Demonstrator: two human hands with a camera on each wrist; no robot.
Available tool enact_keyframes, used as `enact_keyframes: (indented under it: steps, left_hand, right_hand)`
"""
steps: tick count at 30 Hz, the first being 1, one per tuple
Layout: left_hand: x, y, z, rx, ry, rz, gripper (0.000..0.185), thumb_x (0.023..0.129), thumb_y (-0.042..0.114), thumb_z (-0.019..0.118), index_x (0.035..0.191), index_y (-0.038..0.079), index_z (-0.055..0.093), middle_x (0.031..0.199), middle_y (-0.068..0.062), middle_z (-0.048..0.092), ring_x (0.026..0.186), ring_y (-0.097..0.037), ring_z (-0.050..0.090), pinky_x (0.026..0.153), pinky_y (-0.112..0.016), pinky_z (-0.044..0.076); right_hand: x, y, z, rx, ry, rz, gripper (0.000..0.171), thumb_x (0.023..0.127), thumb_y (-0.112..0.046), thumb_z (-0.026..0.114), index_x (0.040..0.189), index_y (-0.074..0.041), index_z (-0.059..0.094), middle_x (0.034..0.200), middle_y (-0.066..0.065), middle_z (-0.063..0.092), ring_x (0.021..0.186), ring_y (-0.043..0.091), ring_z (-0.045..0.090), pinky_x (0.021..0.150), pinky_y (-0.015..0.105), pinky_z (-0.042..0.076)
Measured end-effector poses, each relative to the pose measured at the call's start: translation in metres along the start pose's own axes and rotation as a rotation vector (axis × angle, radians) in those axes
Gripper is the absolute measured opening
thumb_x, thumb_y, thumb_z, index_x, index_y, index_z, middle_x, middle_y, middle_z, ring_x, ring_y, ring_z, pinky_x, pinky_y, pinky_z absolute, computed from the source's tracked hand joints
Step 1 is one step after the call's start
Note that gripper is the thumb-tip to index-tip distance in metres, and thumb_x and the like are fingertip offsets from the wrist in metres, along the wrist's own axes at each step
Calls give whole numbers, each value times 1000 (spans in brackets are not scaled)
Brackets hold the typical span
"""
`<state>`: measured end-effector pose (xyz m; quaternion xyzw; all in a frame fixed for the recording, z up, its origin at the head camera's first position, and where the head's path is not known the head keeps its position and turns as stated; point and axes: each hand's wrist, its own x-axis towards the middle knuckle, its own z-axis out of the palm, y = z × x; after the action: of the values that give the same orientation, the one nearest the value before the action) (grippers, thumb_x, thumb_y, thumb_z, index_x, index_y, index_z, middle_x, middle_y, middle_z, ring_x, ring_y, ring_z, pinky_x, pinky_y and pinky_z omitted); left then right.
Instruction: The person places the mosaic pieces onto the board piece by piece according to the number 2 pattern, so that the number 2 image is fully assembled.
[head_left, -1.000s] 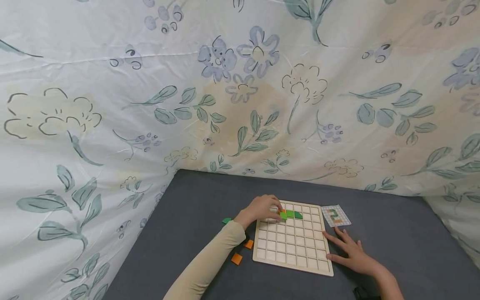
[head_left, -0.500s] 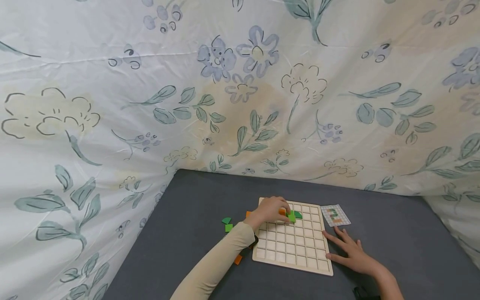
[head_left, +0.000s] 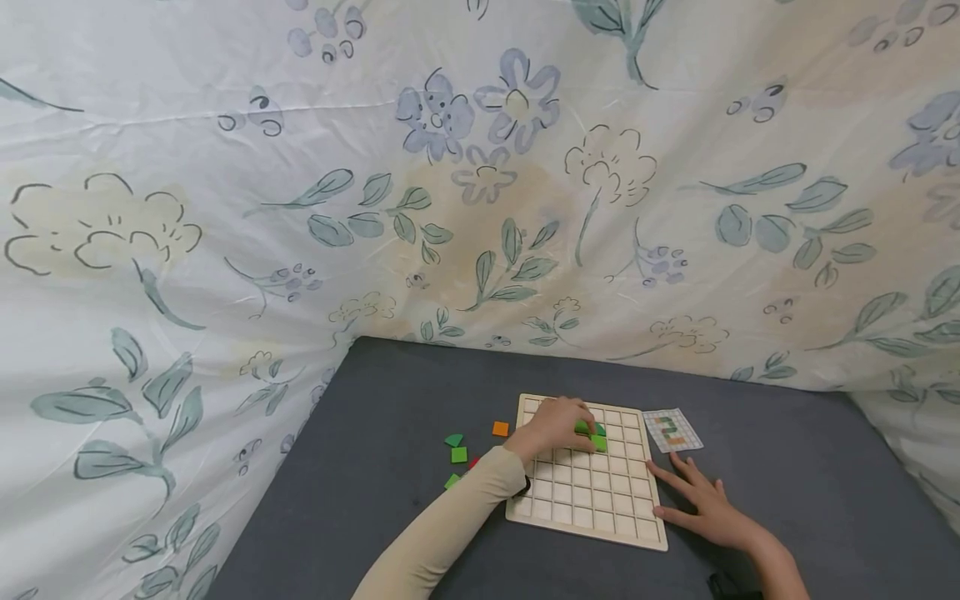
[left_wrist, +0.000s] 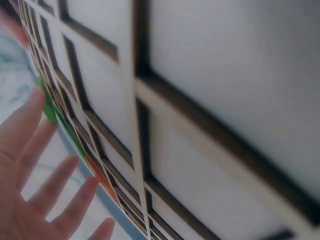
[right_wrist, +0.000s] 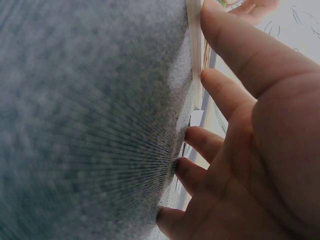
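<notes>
A wooden grid board (head_left: 585,500) lies on the grey table. My left hand (head_left: 573,423), in a beige sleeve, reaches over the board's far rows, its fingertips touching light green tiles (head_left: 598,442) beside a dark green one. In the left wrist view that left hand (left_wrist: 45,185) shows straight, spread fingers next to the green tiles (left_wrist: 49,107) and an orange tile (left_wrist: 100,177) set in the board (left_wrist: 150,125). My right hand (head_left: 701,500) lies flat on the table against the board's right edge, with its fingers (right_wrist: 235,95) spread and holding nothing.
A small pattern card (head_left: 672,430) lies right of the board's far corner. Loose tiles sit left of the board: an orange tile (head_left: 500,428), green tiles (head_left: 456,447) and a red tile (head_left: 474,461). Flowered cloth (head_left: 480,208) walls the table at the back and on both sides.
My left hand has slid to the right along the board's far rows, moving a light green tile with it. Loose tiles left of the board came into sight. The right hand stayed put.
</notes>
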<state>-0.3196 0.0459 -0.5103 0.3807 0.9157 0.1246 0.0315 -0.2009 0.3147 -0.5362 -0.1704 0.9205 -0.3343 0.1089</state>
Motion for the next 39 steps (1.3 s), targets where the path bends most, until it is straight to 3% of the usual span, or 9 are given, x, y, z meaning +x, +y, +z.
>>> enact_keyframes:
  steps: [16, 33, 39]
  left_hand:
    - [1, 8, 1, 68, -3, -24, 27, 78, 52, 67, 99, 36, 68, 121, 13, 56, 112, -15, 53, 97, -39, 41]
    - [2, 5, 3, 68, -1, -24, 26, 77, 53, 67, 97, 36, 67, 121, 13, 56, 110, -14, 54, 92, -35, 45]
    - [-1, 3, 1, 40, 0, -9, 27, 79, 50, 67, 100, 34, 67, 123, 12, 56, 110, -14, 55, 83, -29, 49]
  right_hand:
    - [-1, -4, -2, -6, 7, -8, 64, 86, -32, 63, 143, -17, 38, 146, 36, 12, 126, 65, 1, 81, 82, -5]
    - [-2, -7, -2, 26, -6, -4, 63, 87, -29, 63, 143, -15, 37, 147, 36, 8, 127, 64, -3, 82, 81, -8]
    - [-2, -5, -2, 22, -5, -3, 63, 87, -29, 63, 143, -16, 37, 147, 36, 8, 127, 64, -3, 82, 81, -8]
